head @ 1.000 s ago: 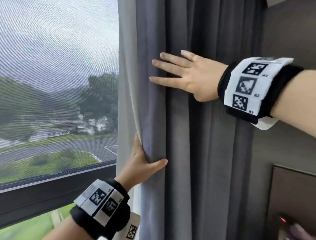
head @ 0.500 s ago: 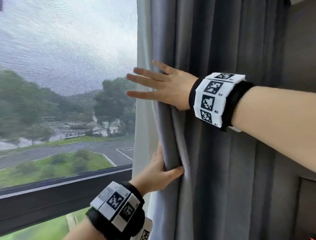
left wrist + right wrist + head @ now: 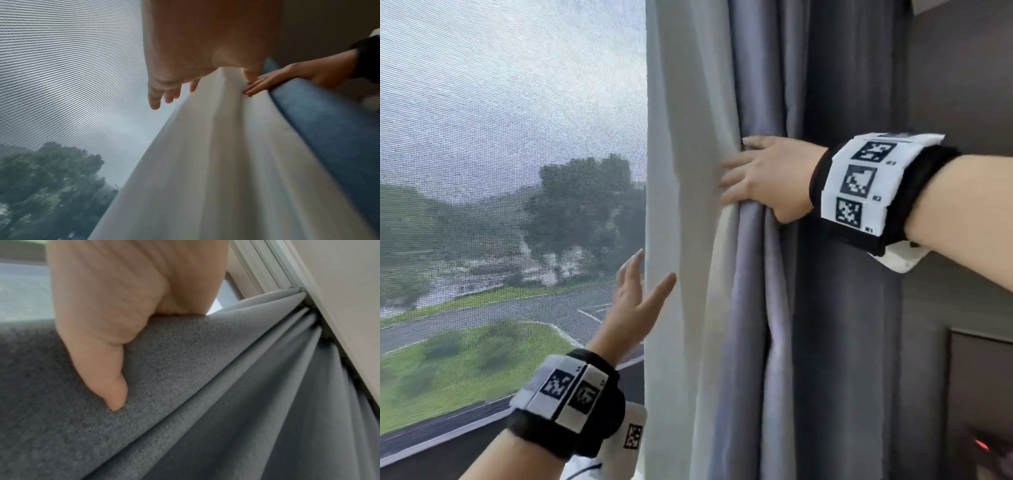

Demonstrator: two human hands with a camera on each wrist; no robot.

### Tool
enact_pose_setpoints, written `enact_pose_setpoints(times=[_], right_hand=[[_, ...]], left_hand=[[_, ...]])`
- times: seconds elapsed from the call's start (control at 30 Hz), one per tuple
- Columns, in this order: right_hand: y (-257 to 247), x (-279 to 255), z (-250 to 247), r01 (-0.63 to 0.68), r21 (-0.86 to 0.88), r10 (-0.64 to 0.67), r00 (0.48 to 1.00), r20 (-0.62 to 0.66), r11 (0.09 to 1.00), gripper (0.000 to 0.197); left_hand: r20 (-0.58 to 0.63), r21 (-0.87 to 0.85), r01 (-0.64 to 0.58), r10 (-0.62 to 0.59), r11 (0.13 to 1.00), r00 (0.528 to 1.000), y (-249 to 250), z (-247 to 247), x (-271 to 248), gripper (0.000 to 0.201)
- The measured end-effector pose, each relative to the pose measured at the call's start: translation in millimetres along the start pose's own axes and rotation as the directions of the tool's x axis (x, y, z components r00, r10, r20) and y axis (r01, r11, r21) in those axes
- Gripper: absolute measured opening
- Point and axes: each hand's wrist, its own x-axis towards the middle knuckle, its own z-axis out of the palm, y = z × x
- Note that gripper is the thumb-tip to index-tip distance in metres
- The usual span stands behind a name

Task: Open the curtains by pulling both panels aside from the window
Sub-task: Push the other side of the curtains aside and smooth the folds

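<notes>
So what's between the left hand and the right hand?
Pale curtain lining folds between left hand and right hand, in head and left wrist views.

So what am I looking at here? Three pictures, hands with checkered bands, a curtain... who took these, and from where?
No machine here: a person is opening curtains while wearing three cameras. The big picture comes from a camera on the head, looking at both hands. The other two come from cameras strapped to the wrists, looking along the fingers; the black-and-white patterned bands hold them.

The right hand is gripping the gathered grey curtain, fingers wrapped round its pale edge, thumb on the grey cloth. The left hand is open, fingers spread, beside the pale lining; I can't tell whether it touches. Behind is the window, with a mesh screen, trees and a road outside.
</notes>
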Motion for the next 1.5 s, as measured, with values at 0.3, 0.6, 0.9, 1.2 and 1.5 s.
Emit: enact_pose_setpoints(times=[0.3, 0.6, 0.9, 1.2, 1.5], right_hand=[[-6.5, 6.0, -6.5, -0.107, 0.143, 0.103, 0.994, 0.038, 0.984, 0.091], [-5.9, 8.9, -4.4, -0.048, 0.108, 0.056, 0.996, -0.072, 0.993, 0.115], [9.4, 2.2, 12.6, -0.083, 0.004, 0.082, 0.985, 0.154, 0.997, 0.08], [43.8, -10.6, 79.0, -0.171, 0.077, 0.164, 0.982, 0.089, 0.982, 0.065], [83.3, -16.1, 170.8, -0.134, 0.059, 0.133, 0.991, 0.018, 0.989, 0.063]], left_hand=[[0.233, -0.257, 0.113, -0.052, 0.96, 0.971, -28.4, 36.0, 6.3, 0.076], [0.564, -0.351, 0.059, 0.161, 0.935, 0.81, 18.8, 73.5, -24.8, 0.095], [0.535, -0.375, -0.153, 0.349, 0.914, 0.77, 43.1, 101.3, -27.6, 0.065], [0.507, -0.382, -0.164, 0.355, 0.909, 0.785, 41.5, 160.5, -2.2, 0.081], [0.533, -0.462, -0.064, 0.334, 0.885, 0.777, 40.6, 247.4, 32.4, 0.087]])
